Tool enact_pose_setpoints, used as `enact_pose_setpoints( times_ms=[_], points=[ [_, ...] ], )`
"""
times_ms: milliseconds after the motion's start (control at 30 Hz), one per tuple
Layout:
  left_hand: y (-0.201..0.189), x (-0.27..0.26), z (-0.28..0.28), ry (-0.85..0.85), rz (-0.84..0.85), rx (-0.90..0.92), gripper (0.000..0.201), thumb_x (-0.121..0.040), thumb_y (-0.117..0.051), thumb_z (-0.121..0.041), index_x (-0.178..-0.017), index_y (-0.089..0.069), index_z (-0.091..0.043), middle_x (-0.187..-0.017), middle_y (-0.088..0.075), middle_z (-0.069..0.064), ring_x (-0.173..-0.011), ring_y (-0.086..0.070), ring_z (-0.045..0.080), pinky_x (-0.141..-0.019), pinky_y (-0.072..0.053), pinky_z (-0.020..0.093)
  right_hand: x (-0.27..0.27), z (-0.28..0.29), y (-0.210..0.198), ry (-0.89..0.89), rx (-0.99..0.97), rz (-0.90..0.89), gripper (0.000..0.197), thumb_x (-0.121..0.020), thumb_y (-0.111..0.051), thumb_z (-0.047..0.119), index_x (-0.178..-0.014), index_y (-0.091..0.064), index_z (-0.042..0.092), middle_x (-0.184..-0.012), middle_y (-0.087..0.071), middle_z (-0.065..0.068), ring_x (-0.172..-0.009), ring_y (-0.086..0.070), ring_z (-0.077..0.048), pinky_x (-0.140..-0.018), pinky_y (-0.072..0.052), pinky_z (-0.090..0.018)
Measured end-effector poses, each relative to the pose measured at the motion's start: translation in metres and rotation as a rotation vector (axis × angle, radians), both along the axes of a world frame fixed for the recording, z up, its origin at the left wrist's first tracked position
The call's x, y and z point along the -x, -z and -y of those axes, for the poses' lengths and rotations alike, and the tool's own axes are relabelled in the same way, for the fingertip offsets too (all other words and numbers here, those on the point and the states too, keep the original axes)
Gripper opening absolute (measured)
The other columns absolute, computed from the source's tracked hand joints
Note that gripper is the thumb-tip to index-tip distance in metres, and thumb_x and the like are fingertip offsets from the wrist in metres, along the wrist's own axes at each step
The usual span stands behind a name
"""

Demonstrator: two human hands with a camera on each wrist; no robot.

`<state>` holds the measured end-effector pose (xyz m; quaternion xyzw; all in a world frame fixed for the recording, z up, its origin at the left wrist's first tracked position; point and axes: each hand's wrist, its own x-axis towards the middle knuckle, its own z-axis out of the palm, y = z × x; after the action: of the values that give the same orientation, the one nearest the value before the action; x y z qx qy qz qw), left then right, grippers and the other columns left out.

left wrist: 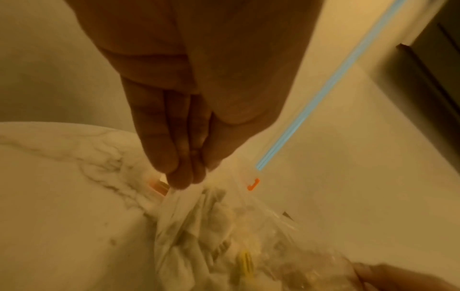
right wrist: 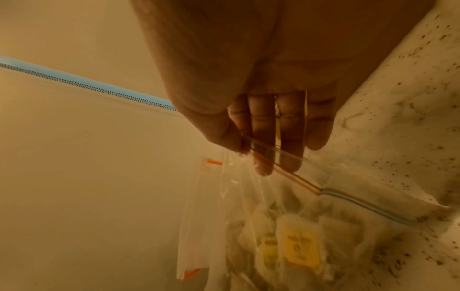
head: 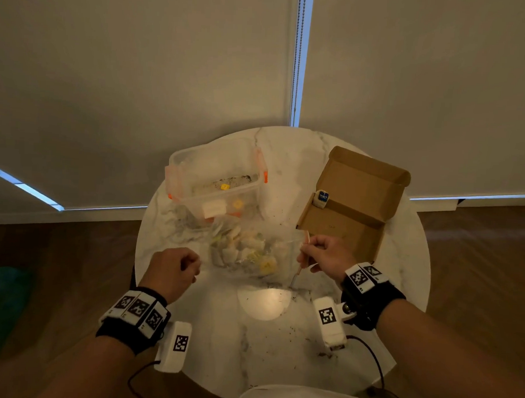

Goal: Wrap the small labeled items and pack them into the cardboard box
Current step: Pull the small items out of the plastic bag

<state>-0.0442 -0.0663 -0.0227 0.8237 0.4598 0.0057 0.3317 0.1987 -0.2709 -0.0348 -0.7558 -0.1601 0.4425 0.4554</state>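
Note:
A clear zip bag point(head: 253, 252) full of small wrapped, yellow-labeled items point(right wrist: 301, 246) hangs just above the marble table point(head: 264, 334), stretched between both hands. My left hand point(head: 189, 265) pinches the bag's closed bottom corner point(left wrist: 184, 195). My right hand point(head: 310, 249) pinches the bag's zip edge point(right wrist: 286, 169) at its mouth. An open cardboard box point(head: 354, 203) lies at the back right, with one small blue-labeled item point(head: 321, 198) at its left wall.
A clear plastic tub point(head: 217, 178) with orange latches stands at the back left, holding a few yellow items. Dark crumbs speckle the table point(right wrist: 410, 98) around the bag. The table's round front edge is near my body. Window blinds hang behind.

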Motion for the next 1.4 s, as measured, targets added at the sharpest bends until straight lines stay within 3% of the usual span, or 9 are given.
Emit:
enact_pose_setpoints(
  times_ms=[133,233,433,600,733,967,1133,1300,1400],
  points=[
    [0.01,0.017,0.004,0.025,-0.043,-0.029,0.016,-0.09,-0.069,-0.017,-0.074,-0.07,-0.019,-0.066,-0.07,-0.007,-0.057,-0.065,0.0,-0.059,-0.049,0.014,0.007,0.008,0.001,-0.029,0.02,-0.01,0.012,-0.095,-0.058,0.012,-0.089,-0.066,0.006,-0.084,-0.075,-0.01,-0.073,-0.067,-0.02,-0.064,-0.051,-0.029],
    [0.029,0.034,0.01,0.164,-0.212,0.038,0.012,-0.089,-0.069,-0.018,-0.078,-0.072,-0.023,-0.079,-0.072,-0.005,-0.072,-0.067,0.009,-0.076,-0.055,0.026,0.015,0.016,0.003,-0.105,0.039,-0.024,0.014,-0.094,-0.06,0.011,-0.089,-0.067,0.0,-0.081,-0.075,-0.01,-0.071,-0.068,-0.02,-0.06,-0.051,-0.026],
    [0.051,0.043,-0.009,0.367,-0.616,0.117,0.021,-0.095,-0.058,-0.032,-0.11,-0.072,-0.026,-0.114,-0.07,-0.001,-0.1,-0.066,0.014,-0.083,-0.048,0.018,0.03,0.028,0.027,-0.509,0.218,0.039,0.018,-0.094,-0.061,0.02,-0.077,-0.067,0.015,-0.085,-0.075,-0.003,-0.074,-0.069,-0.014,-0.058,-0.05,-0.023],
    [0.045,0.002,-0.049,0.171,-0.419,-0.016,0.028,-0.095,-0.06,-0.032,-0.114,-0.069,-0.013,-0.12,-0.068,0.009,-0.11,-0.062,0.026,-0.093,-0.047,0.03,0.023,0.011,0.033,-0.306,0.247,0.067,0.023,-0.094,-0.062,0.032,-0.082,-0.069,0.014,-0.081,-0.072,-0.004,-0.066,-0.067,-0.014,-0.055,-0.05,-0.026],
    [0.053,-0.039,-0.057,0.049,-0.275,0.213,0.056,-0.097,-0.056,-0.04,-0.142,-0.045,-0.007,-0.143,-0.051,0.012,-0.13,-0.049,0.029,-0.103,-0.039,0.035,0.016,-0.01,0.03,-0.082,0.194,0.037,0.022,-0.093,-0.063,0.029,-0.087,-0.071,0.009,-0.087,-0.074,-0.009,-0.064,-0.066,-0.015,-0.056,-0.052,-0.028],
    [0.062,-0.069,-0.063,-0.389,-0.061,0.464,0.046,-0.095,-0.057,-0.04,-0.123,-0.055,-0.004,-0.116,-0.063,0.017,-0.096,-0.063,0.036,-0.074,-0.056,0.041,0.018,-0.017,0.03,-0.072,0.195,0.029,0.013,-0.091,-0.063,0.012,-0.08,-0.068,0.007,-0.081,-0.075,-0.008,-0.064,-0.063,-0.018,-0.053,-0.051,-0.025],
    [0.057,-0.067,-0.062,-0.215,-0.18,0.244,0.019,-0.089,-0.066,-0.023,-0.075,-0.068,-0.012,-0.083,-0.074,0.011,-0.076,-0.071,0.026,-0.076,-0.056,0.032,0.018,-0.003,0.031,-0.084,0.192,0.018,0.019,-0.09,-0.063,0.01,-0.071,-0.067,0.01,-0.081,-0.075,-0.01,-0.061,-0.062,-0.016,-0.05,-0.05,-0.024],
    [0.029,-0.058,-0.061,-0.084,-0.08,-0.079,0.02,-0.093,-0.064,-0.021,-0.076,-0.07,-0.013,-0.075,-0.067,0.003,-0.077,-0.061,0.022,-0.073,-0.041,0.026,0.019,0.004,0.024,-0.076,0.166,-0.011,0.016,-0.09,-0.061,0.01,-0.076,-0.067,0.01,-0.083,-0.075,-0.009,-0.068,-0.064,-0.017,-0.056,-0.052,-0.026],
    [0.018,-0.052,-0.046,0.041,-0.028,-0.081,0.019,-0.093,-0.064,-0.019,-0.075,-0.068,-0.015,-0.071,-0.066,-0.003,-0.069,-0.058,0.015,-0.071,-0.04,0.025,0.019,0.007,0.022,-0.054,0.146,-0.022,0.018,-0.09,-0.06,0.007,-0.073,-0.066,0.01,-0.083,-0.075,-0.011,-0.067,-0.065,-0.017,-0.055,-0.051,-0.025]
  ],
)
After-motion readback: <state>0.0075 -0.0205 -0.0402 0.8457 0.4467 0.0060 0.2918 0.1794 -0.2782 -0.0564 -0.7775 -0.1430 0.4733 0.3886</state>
